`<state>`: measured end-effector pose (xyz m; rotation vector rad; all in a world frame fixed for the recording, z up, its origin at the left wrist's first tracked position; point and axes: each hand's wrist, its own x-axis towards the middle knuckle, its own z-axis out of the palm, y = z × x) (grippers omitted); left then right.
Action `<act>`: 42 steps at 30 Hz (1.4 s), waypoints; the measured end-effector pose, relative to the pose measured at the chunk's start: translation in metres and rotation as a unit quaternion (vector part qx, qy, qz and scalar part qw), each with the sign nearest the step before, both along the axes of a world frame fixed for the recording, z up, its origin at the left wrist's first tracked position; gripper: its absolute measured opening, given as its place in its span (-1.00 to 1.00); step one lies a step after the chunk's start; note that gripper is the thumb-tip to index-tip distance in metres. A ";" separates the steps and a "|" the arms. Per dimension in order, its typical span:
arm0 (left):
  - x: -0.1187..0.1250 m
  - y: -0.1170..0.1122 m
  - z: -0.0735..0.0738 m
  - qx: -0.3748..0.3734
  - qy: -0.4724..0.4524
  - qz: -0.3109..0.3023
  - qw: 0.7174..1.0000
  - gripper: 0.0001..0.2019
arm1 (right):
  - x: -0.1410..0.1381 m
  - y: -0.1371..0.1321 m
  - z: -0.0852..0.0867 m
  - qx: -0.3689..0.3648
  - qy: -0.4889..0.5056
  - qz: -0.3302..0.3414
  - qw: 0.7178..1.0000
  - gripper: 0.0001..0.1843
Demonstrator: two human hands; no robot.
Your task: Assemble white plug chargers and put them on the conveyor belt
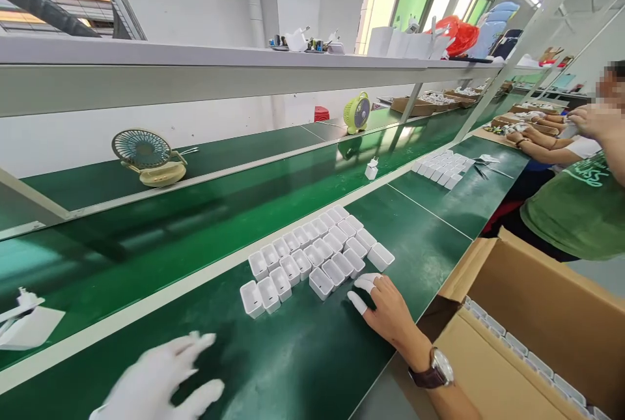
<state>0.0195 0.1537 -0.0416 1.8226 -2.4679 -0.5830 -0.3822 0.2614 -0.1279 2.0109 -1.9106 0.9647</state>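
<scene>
Several small white open-topped plastic shells (312,254) stand in rows on the green table (293,355). My right hand (385,309), with white finger cots and a brown wristwatch, rests flat on the table just in front of the rows; its fingers are stretched out toward the nearest shell (321,282) and hold nothing. My left hand (161,378), in a white glove, lies at the near edge with fingers spread, a little blurred, apart from the shells and with nothing in it.
An open cardboard box (527,335) with white parts stands at my right. A green conveyor belt (195,211) carries a white adapter (372,168). Two small fans (149,158) (357,112) sit behind it. A second group of shells (442,168) lies before a person in a green shirt (581,205).
</scene>
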 end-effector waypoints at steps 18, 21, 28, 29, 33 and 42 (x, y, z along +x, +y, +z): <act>-0.183 0.033 -0.039 0.140 0.192 -0.150 0.960 -0.22 | -0.009 -0.008 -0.014 0.026 -0.055 -0.004 0.998 -0.81; -0.187 0.035 -0.040 0.121 0.183 -0.154 0.964 -0.22 | -0.010 -0.011 -0.014 0.032 -0.054 -0.003 0.998 -0.81; -0.168 0.038 -0.025 0.081 0.179 -0.159 0.968 -0.41 | -0.008 0.001 -0.015 0.007 -0.053 0.007 0.999 -0.78; -0.160 0.034 -0.018 0.040 0.165 -0.151 0.974 -0.49 | -0.006 0.005 -0.016 0.001 -0.059 0.012 0.998 -0.77; -0.126 0.008 0.006 -0.108 0.092 -0.059 0.988 -0.49 | 0.006 0.022 -0.023 -0.006 -0.076 0.018 0.997 -0.74; -0.126 -0.020 0.001 -0.043 0.081 0.008 0.996 -0.04 | 0.018 0.027 -0.028 -0.015 -0.023 0.030 0.999 -0.77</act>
